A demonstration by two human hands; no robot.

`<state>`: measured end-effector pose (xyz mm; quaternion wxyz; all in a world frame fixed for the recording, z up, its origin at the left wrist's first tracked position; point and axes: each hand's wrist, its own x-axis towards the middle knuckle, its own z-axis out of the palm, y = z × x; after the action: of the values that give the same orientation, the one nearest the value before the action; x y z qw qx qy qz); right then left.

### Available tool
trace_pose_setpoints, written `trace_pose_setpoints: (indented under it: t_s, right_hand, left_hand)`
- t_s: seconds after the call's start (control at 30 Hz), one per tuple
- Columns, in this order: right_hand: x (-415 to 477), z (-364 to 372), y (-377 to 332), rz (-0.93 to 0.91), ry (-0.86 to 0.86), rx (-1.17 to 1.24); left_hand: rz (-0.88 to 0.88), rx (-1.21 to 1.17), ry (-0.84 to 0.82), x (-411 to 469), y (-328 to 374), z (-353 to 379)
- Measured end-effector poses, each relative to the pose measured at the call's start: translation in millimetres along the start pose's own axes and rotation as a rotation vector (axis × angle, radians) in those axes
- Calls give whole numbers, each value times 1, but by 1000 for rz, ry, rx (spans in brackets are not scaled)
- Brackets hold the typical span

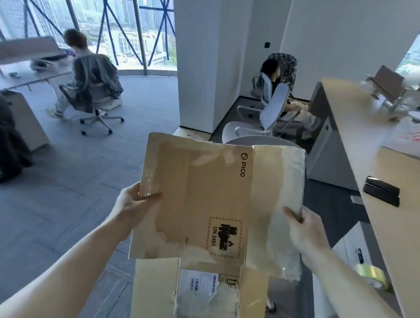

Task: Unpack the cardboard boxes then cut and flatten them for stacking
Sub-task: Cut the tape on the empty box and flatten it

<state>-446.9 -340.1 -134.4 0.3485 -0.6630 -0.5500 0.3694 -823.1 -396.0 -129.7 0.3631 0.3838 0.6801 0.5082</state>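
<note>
I hold a flattened brown cardboard box [201, 195] spread out in front of me, printed with "PICO" and a "UN 3481" battery label, with torn tape patches on it. My left hand [134, 201] grips its left edge, thumb on top. My right hand [305, 228] grips its right flap, which is covered in pale tape. Below it lies another flattened cardboard box [156, 295] with a shipping label and torn tape.
A long wooden desk [397, 219] runs along the right, bearing a black case [382, 190] and a white bag [416, 142]. A tape roll [371, 275] sits below the desk. Seated people on office chairs [94, 97] [273, 108] are ahead. A standing person [1, 133] is at the left.
</note>
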Motion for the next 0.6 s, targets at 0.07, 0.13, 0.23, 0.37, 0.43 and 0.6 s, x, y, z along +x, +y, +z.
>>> trace_pose_setpoints:
  t_s: [0.07, 0.13, 0.23, 0.37, 0.43, 0.6]
  right_hand:
    - [-11, 31, -31, -14, -23, 41]
    - [-15, 58, -60, -23, -49, 51]
    - [-6, 99, -90, -52, -102, 73]
    - [28, 156, -118, -65, -165, 117]
    - [52, 184, -132, -72, -188, 143]
    - [132, 258, -154, -68, -227, 195]
  left_hand:
    - [14, 3, 24, 9, 0, -37]
    - [20, 0, 44, 18, 1, -70]
    - [24, -16, 81, 35, 1, -110]
    - [10, -41, 139, 71, -6, -148]
    - [3, -31, 161, 97, -10, -163]
    - [-20, 4, 212, 182, -12, -193]
